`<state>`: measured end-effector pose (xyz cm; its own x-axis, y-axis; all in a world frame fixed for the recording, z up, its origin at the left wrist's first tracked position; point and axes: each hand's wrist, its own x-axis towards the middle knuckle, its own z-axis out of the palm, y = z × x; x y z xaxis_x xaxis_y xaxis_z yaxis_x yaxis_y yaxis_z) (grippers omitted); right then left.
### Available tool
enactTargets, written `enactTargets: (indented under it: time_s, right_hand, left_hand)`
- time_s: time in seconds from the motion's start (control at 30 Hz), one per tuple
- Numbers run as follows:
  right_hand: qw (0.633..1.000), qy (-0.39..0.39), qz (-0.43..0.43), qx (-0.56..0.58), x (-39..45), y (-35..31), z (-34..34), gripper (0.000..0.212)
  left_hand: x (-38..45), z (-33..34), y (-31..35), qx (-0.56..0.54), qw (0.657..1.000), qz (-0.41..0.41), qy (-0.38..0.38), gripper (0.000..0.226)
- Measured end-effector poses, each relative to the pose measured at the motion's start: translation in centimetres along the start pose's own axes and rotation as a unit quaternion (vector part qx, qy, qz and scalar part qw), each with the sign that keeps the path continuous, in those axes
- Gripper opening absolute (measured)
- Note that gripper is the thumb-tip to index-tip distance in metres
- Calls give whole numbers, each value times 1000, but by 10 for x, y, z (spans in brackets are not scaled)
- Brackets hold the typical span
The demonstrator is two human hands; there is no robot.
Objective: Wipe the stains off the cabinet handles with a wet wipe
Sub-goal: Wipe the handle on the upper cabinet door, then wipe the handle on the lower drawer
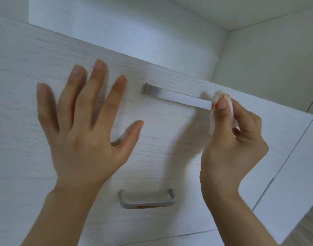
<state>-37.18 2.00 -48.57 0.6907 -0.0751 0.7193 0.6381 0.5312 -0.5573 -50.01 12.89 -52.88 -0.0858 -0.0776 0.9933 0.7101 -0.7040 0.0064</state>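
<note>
Head view: the right hand (233,139) pinches a stained wet wipe (221,96) against the right end of the upper handle (178,98), whose long axis slants from centre down to the right. The left hand (84,125) lies spread flat on the cabinet front (19,77), holding nothing. A lower handle (146,201) at bottom centre, lying level between the two wrists, shows an orange stain, and the wipe hand looks nearer

The upper handle (177,98), a flat silver bar, is running slantwise across the pale wood-grain drawer front, its right end meeting the wet wipe (221,105). The wipe is sitting bunched and white, showing orange smears along its top and left edge. The lower handle (147,199), a silver bracket, is carrying what looks like an orange stain on its underside.
</note>
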Motion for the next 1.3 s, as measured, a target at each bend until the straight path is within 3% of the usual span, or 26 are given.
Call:
enactTargets:
  time_s: [0.13,0.33,0.53,0.8,0.97,1.1,1.3]
  right_hand:
    - [991,-23,95,90,8,0,1,10]
    - [984,-75,123,108,4,-5,-7,12]
    - [986,-121,67,90,-7,-12,-29,7]
    - [968,-203,148,-19,-51,44,-90,12]
    - [960,-231,138,-80,-80,73,-109,13]
    - [970,-194,126,-67,-96,84,-107,13]
    - [975,-97,196,23,-108,82,-87,13]
  left_hand:
    - [-1,0,0,-18,1000,-6,-7,55]
    - [-15,0,8,-3,1000,-11,-24,55]
    - [-50,-18,5,-62,994,-5,-89,58]
    - [-147,-47,0,-51,971,-14,-235,75]
    - [-183,-48,18,-31,967,-25,-251,80]
    - [-182,-42,23,-1,974,-66,-216,80]
    - [-171,-28,25,42,977,-78,-192,84]
